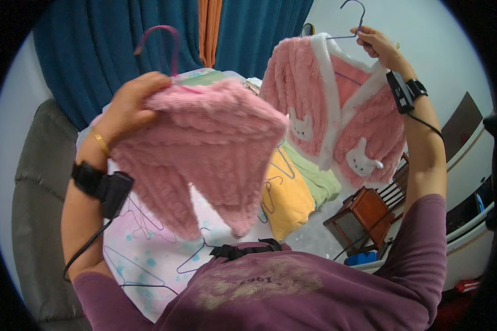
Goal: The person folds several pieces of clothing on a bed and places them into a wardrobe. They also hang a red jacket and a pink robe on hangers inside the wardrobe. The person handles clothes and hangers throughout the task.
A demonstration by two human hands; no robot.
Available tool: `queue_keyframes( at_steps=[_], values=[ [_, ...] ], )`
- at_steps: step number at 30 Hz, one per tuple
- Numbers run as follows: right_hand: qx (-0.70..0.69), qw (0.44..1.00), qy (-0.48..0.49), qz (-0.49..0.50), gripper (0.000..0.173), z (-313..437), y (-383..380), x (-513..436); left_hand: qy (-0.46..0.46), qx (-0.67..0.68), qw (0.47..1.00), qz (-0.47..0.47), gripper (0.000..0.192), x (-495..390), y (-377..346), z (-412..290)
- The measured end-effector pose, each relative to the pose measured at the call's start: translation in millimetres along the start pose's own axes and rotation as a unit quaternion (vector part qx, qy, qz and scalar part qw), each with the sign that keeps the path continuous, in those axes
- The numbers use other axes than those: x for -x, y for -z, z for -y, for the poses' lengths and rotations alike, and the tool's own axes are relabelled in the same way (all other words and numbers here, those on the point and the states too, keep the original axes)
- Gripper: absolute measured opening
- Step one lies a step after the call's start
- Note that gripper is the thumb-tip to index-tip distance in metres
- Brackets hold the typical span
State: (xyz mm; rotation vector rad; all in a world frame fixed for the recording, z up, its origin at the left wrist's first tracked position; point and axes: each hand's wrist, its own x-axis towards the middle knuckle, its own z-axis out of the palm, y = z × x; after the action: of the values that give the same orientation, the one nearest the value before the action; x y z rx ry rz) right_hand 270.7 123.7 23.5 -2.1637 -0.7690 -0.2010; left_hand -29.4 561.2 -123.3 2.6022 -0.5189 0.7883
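Observation:
My left hand grips the waist of pink plush trousers together with the pink hanger they hang on. Both trouser legs dangle over the bed, slightly blurred. Up at the right, my right hand is closed around the neck of a dark wire hanger. From that hanger hangs a pink plush jacket with white fleece trim and a white rabbit patch on each front side. The two garments hang side by side, the trousers partly overlapping the jacket's left edge in view.
Below lies a bed with a white patterned sheet, several loose wire hangers scattered on it. Yellow cloth and green cloth lie at its right side. A wooden chair stands right; a grey padded headboard is left, blue curtains behind.

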Motion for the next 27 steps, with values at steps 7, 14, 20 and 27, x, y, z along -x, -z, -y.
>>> queue_keyframes(
  at_steps=[7,14,20,27],
  values=[
    [-0.187,0.958,-0.010,0.218,0.043,46,-86,30,-0.179,0.026,0.983,-0.005,0.043,-93,-57,-42],
    [-0.134,0.943,0.024,0.303,0.039,70,-156,88,-0.140,0.048,0.989,0.026,0.037,-126,-103,-60],
    [-0.129,0.978,0.039,0.158,0.015,70,-156,74,-0.172,-0.029,0.982,-0.067,0.037,-115,-101,-42],
    [-0.049,0.957,0.002,0.287,0.018,70,-146,71,0.017,0.186,0.982,-0.016,0.042,-65,-104,-12]
  ],
)
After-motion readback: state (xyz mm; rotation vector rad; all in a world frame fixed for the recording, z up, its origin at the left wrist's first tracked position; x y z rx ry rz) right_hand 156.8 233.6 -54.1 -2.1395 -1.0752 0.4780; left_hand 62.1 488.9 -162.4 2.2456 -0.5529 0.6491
